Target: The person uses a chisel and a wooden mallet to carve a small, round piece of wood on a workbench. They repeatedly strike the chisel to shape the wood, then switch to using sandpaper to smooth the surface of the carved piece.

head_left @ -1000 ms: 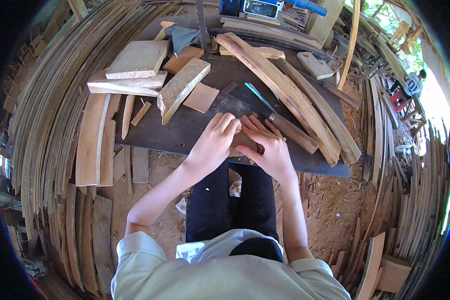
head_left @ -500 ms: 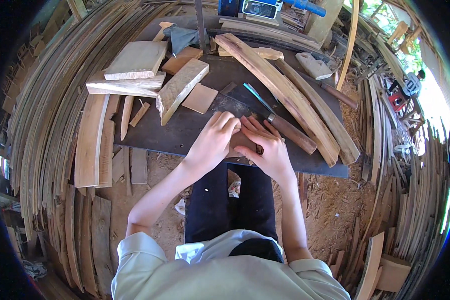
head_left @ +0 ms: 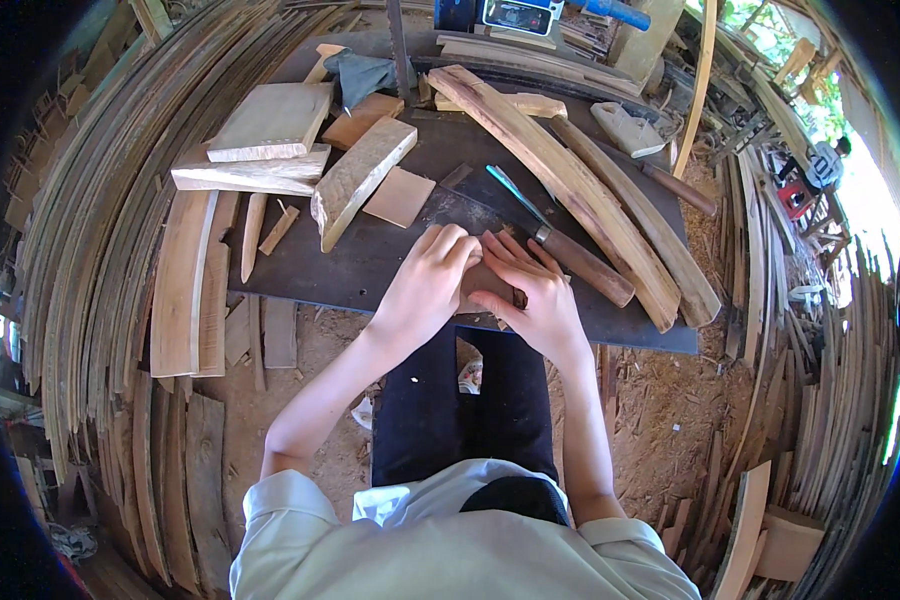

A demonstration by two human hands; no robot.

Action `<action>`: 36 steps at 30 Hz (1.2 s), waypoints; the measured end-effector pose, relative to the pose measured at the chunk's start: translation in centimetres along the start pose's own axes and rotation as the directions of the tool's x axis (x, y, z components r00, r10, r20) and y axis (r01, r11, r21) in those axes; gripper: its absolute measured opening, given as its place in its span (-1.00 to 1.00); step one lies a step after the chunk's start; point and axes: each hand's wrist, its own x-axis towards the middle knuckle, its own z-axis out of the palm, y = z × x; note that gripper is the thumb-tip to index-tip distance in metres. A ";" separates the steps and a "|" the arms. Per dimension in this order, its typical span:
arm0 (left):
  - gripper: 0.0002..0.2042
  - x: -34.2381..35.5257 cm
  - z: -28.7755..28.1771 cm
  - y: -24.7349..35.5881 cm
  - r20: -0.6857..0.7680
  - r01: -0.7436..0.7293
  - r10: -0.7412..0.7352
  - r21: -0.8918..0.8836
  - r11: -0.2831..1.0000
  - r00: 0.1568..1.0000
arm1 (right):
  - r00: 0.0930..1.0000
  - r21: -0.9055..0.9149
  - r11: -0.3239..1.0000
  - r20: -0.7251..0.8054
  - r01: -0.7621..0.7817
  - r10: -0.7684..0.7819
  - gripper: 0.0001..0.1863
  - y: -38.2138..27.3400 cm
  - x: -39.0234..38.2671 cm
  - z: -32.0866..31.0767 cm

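At the table's near edge, my left hand (head_left: 432, 282) is closed, with its fingers curled together. Whatever sits in its pinch is hidden by the knuckles. Close beside it, my right hand (head_left: 528, 295) lies with fingers stretched out and slightly apart over a small brown piece (head_left: 478, 288), probably wood. My right thumb points left across this piece, and much of it is covered by both hands. Just beyond my right hand rests a tool with a thick wooden handle (head_left: 588, 268) and a long, narrow, shiny blade (head_left: 515, 192). A thin square wooden board (head_left: 400, 197) lies beyond my left hand.
Long curved timbers (head_left: 560, 185) lie at the table's right. Rough wooden blocks (head_left: 363, 182) and thick slabs (head_left: 273, 120) crowd its left. A second wooden handle (head_left: 678, 190) sticks out at the far right. Stacked planks (head_left: 100, 250) flank the dark table (head_left: 310, 270).
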 end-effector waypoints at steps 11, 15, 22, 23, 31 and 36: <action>-0.89 -0.7 -0.1 0.4 -0.026 0.015 -0.016 -0.032 0.999 1.000 | 1.000 -0.014 1.000 0.001 0.004 -0.004 -0.44 0.1 -0.1 0.0; -0.88 0.3 0.4 -0.2 -0.039 0.055 -0.055 -0.015 0.998 0.998 | 1.000 -0.002 1.000 -0.003 0.006 -0.006 -0.44 0.1 0.0 0.1; -0.89 -1.4 -0.7 1.4 -0.010 0.039 -0.039 0.019 0.999 0.999 | 1.000 0.001 1.000 0.012 0.004 -0.004 -0.44 0.2 -0.2 -0.2; -0.89 -1.5 -0.9 1.6 -0.011 0.037 -0.037 0.034 0.999 0.999 | 1.000 -0.001 1.000 0.015 0.008 -0.008 -0.44 0.2 -0.2 -0.2; -0.83 0.0 -0.2 1.1 0.062 0.029 -0.038 0.140 0.990 0.997 | 1.000 -0.026 1.000 -0.028 0.003 -0.003 -0.44 0.3 0.0 0.3; -0.81 -1.1 -1.0 2.2 0.097 -0.013 -0.002 0.151 0.988 0.995 | 1.000 -0.017 1.000 -0.028 0.003 -0.003 -0.46 0.4 -0.1 0.2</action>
